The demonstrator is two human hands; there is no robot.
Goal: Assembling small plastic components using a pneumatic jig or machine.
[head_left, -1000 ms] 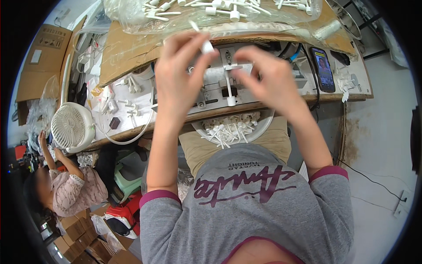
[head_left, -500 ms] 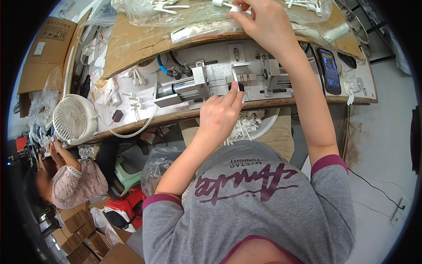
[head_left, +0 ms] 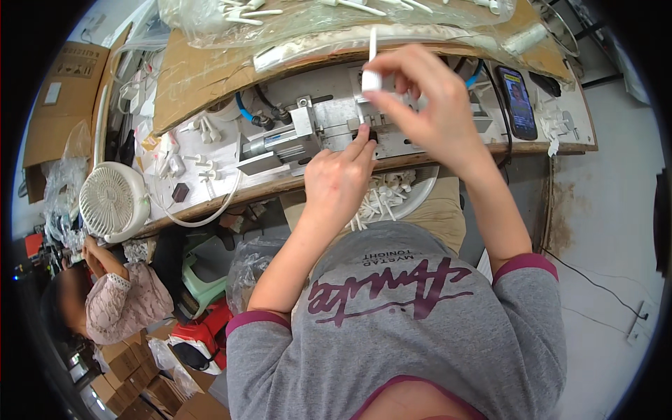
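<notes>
My right hand [head_left: 427, 98] is raised over the metal clamping fixture [head_left: 306, 126], thumb and fingers closed on a white plastic part [head_left: 372, 80]. Its thin stem points up, away from me, and its wide cup-like end sits at the fingertips. My left hand [head_left: 337, 175] rests at the fixture's front edge with the index finger stretched forward. That fingertip meets the slim white stem of another plastic part [head_left: 363, 120] lying in the middle of the fixture; my left thumb is hidden. The fixture's right side is partly covered by my right hand.
A cardboard sheet [head_left: 189, 91] with a plastic bag of white parts [head_left: 245, 14] lies behind the fixture. Below the table edge, a white basin [head_left: 423, 199] holds similar parts. A phone [head_left: 516, 105] lies right, a fan [head_left: 113, 201] stands left. Another person [head_left: 129, 304] sits at left.
My right hand has come back from the bag toward me, bringing a white plastic part over the fixture. My left hand has stayed at the fixture. The view has shifted slightly.
</notes>
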